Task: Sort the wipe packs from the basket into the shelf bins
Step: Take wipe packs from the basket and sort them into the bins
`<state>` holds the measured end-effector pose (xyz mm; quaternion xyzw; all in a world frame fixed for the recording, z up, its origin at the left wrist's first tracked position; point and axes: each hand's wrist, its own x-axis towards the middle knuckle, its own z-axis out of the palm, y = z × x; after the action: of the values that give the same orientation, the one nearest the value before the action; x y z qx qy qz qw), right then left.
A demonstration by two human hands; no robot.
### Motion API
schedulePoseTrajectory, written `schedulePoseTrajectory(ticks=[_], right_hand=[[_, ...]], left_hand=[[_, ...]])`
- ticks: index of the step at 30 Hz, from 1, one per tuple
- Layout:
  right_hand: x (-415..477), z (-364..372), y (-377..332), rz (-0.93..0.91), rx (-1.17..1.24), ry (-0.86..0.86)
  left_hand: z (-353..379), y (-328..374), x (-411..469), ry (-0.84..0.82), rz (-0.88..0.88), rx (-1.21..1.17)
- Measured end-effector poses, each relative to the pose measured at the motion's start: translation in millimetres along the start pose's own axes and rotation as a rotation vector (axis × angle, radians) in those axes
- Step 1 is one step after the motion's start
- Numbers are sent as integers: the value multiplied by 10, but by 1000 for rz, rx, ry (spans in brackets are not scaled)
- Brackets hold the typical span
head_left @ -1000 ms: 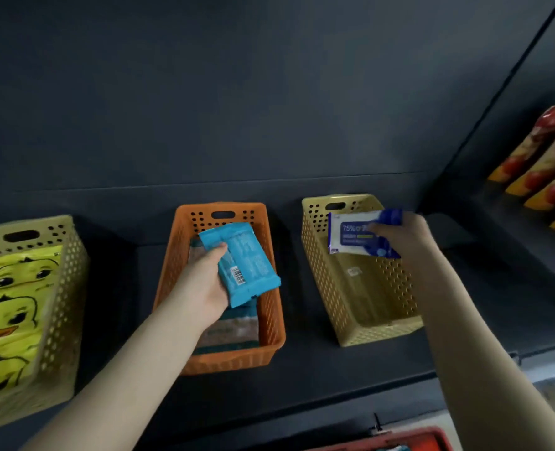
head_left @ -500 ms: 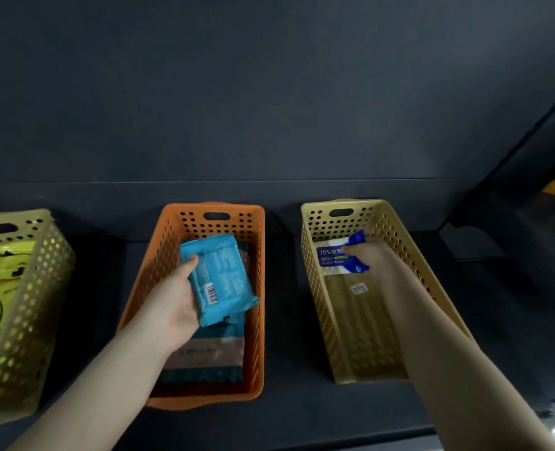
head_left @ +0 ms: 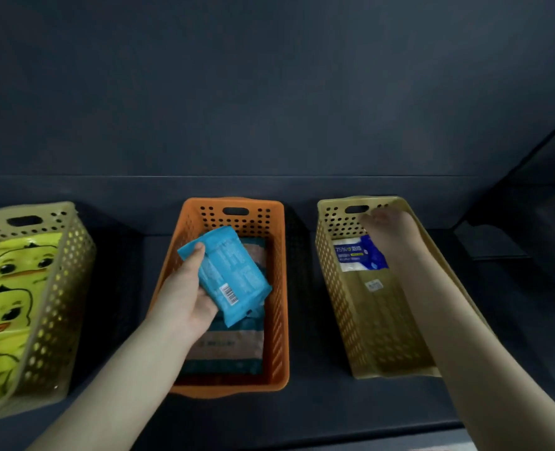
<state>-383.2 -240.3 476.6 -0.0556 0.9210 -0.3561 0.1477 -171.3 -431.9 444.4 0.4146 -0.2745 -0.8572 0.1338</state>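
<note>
Orange bin [head_left: 279,288] sits between 2 yellow ones, 3 bins in all on the dark shelf [head_left: 302,418]. Left hand [head_left: 185,297] grips 1 bright blue wipe pack [head_left: 234,275] over the orange bin, barcode side up, thumb on its top corner; teal-and-tan packs [head_left: 230,346] lie beneath. Right yellow bin [head_left: 331,288] holds 1 white-and-blue pack [head_left: 354,255] flat at the back, marked "75%", other text too small to read. Right hand [head_left: 390,229], blurred, hovers above it, fingers approx. straight, seemingly holding nothing. Left yellow bin [head_left: 64,288] has at least 3 duck-print packs [head_left: 9,288].
</note>
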Motion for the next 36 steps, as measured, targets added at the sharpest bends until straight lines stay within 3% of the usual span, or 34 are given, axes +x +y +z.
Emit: schedulePoseTrajectory(ticks=[2, 4, 6, 11, 15, 20, 25, 28, 32, 36], right_hand=[[-324, 22, -125, -188, 127, 38], [-643, 120, -280, -232, 327, -41], [-907, 234, -448, -153, 435, -200], [-1271, 502, -753, 96, 302, -638], [-1345, 760, -826, 300, 573, -745], [-1401, 956, -898, 502, 1108, -654], [-1398, 1107, -906, 315, 1235, -505], [-1410, 1146, -903, 231, 1207, -420], [-1429, 1167, -852, 234, 1195, -396], [-1440, 1135, -791, 239, 977, -393]], left_hand=[[2, 33, -47, -18, 36, -31], [-13, 71, -73, -55, 80, -32], [-36, 133, -91, -78, 113, -18], [-74, 358, -155, -153, 136, -30], [-70, 464, -198, -246, 138, 59], [-136, 572, -222, -386, 202, 182], [-280, 637, -197, -468, 173, 250], [-367, 683, -194, -447, 148, 366], [-472, 711, -151, -411, 249, 596], [-526, 726, -110, -434, 343, 729]])
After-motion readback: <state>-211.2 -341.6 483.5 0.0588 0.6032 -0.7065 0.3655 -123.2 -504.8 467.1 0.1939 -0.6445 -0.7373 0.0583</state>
